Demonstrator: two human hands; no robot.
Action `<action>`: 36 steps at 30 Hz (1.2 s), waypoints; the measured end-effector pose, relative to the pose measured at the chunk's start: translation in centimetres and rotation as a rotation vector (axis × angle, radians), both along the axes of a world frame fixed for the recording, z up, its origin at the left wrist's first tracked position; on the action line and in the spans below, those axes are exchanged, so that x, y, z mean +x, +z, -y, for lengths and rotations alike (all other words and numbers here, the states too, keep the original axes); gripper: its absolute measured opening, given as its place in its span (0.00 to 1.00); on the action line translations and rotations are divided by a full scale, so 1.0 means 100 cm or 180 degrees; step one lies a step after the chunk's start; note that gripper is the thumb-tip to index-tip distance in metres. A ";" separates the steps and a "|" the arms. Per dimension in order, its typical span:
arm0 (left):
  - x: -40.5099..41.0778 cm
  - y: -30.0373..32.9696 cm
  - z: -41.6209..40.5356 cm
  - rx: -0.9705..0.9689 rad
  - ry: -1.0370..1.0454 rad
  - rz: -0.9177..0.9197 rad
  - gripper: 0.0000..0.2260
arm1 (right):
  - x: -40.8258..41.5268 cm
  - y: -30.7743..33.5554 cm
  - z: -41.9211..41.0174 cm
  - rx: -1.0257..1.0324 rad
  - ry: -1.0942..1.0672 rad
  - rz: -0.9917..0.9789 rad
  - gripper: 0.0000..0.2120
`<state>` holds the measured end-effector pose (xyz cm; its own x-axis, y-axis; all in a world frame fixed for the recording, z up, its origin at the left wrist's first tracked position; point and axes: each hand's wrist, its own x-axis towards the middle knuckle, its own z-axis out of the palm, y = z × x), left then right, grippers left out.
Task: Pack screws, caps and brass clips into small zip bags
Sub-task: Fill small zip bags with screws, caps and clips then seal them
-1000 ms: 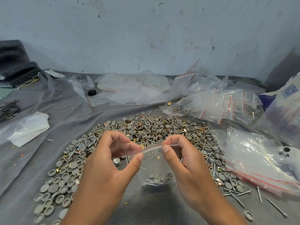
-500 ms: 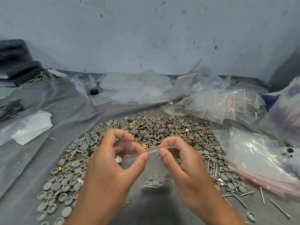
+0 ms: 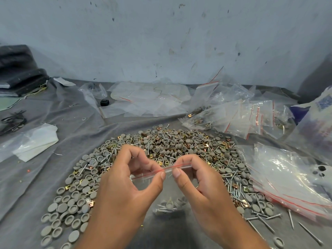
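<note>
A small clear zip bag (image 3: 167,193) with a red strip along its top hangs between my hands. Screws and grey caps lie at its bottom. My left hand (image 3: 129,180) pinches the top edge with thumb and fingers. My right hand (image 3: 195,180) pinches the same edge just to the right, the two thumbs nearly touching. Behind and around my hands spreads a wide pile (image 3: 165,144) of grey caps, silver screws and brass clips on the grey cloth (image 3: 53,119).
Filled small zip bags (image 3: 235,117) lie at the back right. A large plastic bag (image 3: 287,178) lies at the right, loose screws (image 3: 265,216) near it. Empty clear bags (image 3: 149,99) sit at the back, white plastic (image 3: 34,142) at the left, dark folded fabric (image 3: 19,69) far left.
My hands have drawn closer along the bag's top edge, and the mouth that gaped open earlier now looks pressed flat into one line.
</note>
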<state>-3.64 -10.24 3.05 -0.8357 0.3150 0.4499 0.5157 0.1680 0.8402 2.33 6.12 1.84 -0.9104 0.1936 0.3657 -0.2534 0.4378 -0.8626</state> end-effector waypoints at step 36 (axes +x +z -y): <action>-0.010 0.003 0.012 0.0072 -0.0145 0.0780 0.26 | -0.008 0.031 -0.040 -0.0381 0.0185 0.0766 0.08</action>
<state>-4.63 -11.42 3.30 -0.9059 0.3469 0.2430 0.3027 0.1291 0.9443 1.50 10.07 4.93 -0.9792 0.1672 0.1153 -0.0567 0.3198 -0.9458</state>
